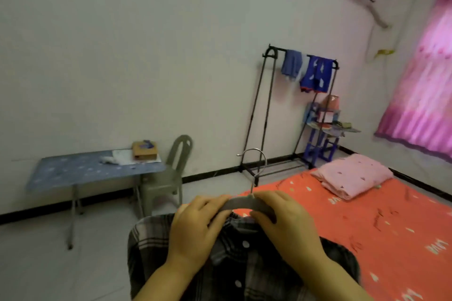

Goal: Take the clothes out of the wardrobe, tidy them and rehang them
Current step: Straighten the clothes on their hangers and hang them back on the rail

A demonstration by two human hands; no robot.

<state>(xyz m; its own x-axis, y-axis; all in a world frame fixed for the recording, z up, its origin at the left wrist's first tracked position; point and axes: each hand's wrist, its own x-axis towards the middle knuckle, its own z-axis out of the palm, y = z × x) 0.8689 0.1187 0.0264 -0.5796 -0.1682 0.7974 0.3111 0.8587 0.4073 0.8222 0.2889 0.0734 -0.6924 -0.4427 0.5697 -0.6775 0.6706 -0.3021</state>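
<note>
A dark grey plaid shirt (pixel 247 264) with white buttons hangs on a grey hanger (pixel 241 204) in front of me, low in the view. My left hand (pixel 195 230) grips the hanger's left shoulder. My right hand (pixel 286 225) grips its right shoulder. The hanger's metal hook (pixel 256 161) stands up above my fingers. A black clothes rack (pixel 271 110) stands against the far wall, with a light blue garment (pixel 291 66) and a dark blue patterned garment (pixel 316 74) draped over its top bar.
A bed with an orange sheet (pixel 391 222) fills the right side, with a folded pink blanket (pixel 354 176) on it. A blue folding table (pixel 85 171) with a cardboard box (pixel 144 150) and a grey plastic chair (pixel 168 173) stand at the left wall. A blue shelf (pixel 325 129) stands beside the rack.
</note>
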